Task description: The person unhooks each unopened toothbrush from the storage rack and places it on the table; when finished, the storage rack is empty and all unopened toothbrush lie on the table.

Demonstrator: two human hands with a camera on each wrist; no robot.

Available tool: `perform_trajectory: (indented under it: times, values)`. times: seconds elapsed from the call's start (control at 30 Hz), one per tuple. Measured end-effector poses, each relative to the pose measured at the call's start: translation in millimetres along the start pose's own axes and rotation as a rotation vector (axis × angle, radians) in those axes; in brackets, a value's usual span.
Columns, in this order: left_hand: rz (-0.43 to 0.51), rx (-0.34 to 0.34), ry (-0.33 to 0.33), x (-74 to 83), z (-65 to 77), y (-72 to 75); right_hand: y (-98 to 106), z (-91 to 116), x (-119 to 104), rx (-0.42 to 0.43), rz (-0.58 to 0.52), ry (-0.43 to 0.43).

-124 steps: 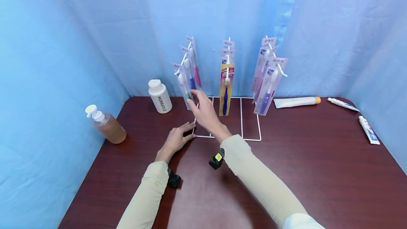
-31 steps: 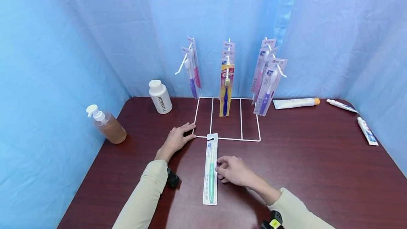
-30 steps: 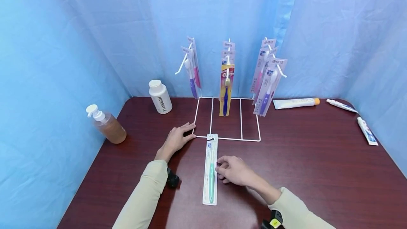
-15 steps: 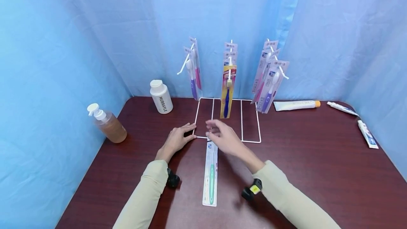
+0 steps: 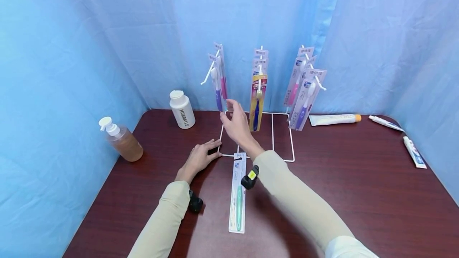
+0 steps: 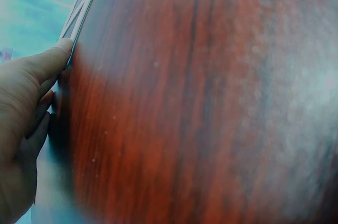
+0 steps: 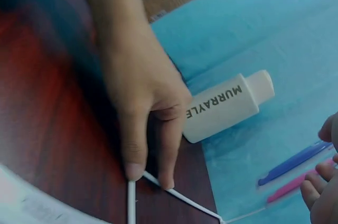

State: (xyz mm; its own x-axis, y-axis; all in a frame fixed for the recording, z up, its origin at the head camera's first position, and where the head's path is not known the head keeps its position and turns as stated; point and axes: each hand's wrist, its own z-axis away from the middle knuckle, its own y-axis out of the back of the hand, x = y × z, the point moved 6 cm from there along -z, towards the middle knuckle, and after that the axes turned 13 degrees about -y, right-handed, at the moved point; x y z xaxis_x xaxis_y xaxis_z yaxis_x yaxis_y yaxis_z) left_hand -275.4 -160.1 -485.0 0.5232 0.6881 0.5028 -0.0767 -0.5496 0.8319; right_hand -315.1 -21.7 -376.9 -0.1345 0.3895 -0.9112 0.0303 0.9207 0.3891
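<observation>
Head camera looks forward and down over the table (image 5: 340, 194); left-wrist camera sits close to it; right-wrist camera, tilted, faces the white bottle (image 7: 227, 110); all share the left hand (image 5: 198, 158).

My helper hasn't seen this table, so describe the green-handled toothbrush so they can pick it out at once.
On the dark red table, find the white wire rack. At its front edge, handle end pointing away from it, lies the packaged green-handled toothbrush. The other toothbrushes hang from the rack; this one lies down, and no other green handle shows.
</observation>
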Motion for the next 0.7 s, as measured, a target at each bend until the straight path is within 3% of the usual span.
perform_trajectory:
  times: [0.2, 0.4, 0.7]
  values:
    - [-0.011, -0.002, -0.001, -0.7, 0.5, -1.3, -6.3, -22.8, -11.8, 0.034, -0.058, -0.044]
    - [-0.023, -0.002, -0.003, 0.0, 0.2, -3.2, -2.9, -40.0, -28.7, 0.145, -0.084, -0.007]
    - [-0.003, 0.011, -0.002, -0.8, 1.0, -1.1, 7.0, -35.2, -33.3, 0.168, -0.079, 0.083]
